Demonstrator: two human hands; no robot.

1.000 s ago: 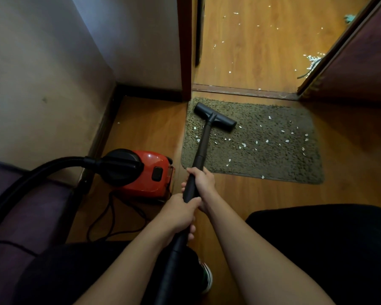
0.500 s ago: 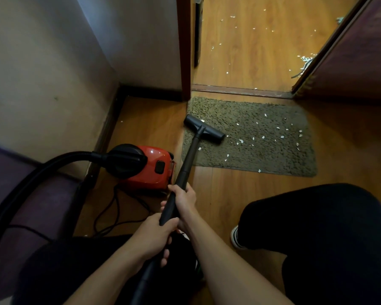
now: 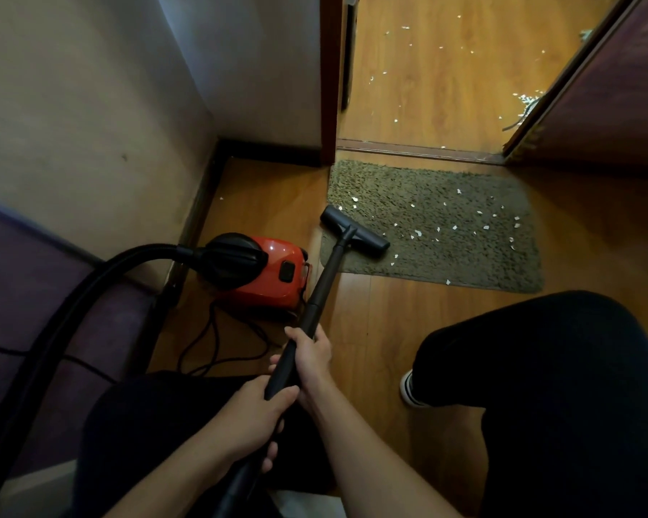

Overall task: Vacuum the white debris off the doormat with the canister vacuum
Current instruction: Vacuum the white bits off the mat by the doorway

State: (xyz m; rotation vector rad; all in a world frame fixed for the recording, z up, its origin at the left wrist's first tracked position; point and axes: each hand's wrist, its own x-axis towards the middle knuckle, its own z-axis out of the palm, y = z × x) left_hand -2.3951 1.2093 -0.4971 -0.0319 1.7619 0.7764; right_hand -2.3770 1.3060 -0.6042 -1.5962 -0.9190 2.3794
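Wooden floor (image 3: pixel 390 315), mat (image 3: pixel 408 265) with flakes (image 3: pixel 455 228) mostly rightward; nozzle (image 3: pixel 354 233) on its left edge, left hand (image 3: pixel 255 416) and right hand (image 3: pixel 313 358) wrapped round the wand (image 3: pixel 326 278), likely for steady strokes.

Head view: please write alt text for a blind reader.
The left hand and right hand hold a black vacuum wand whose floor head rests on the near left corner of a doormat strewn with white debris. A red canister vacuum stands left of the mat.
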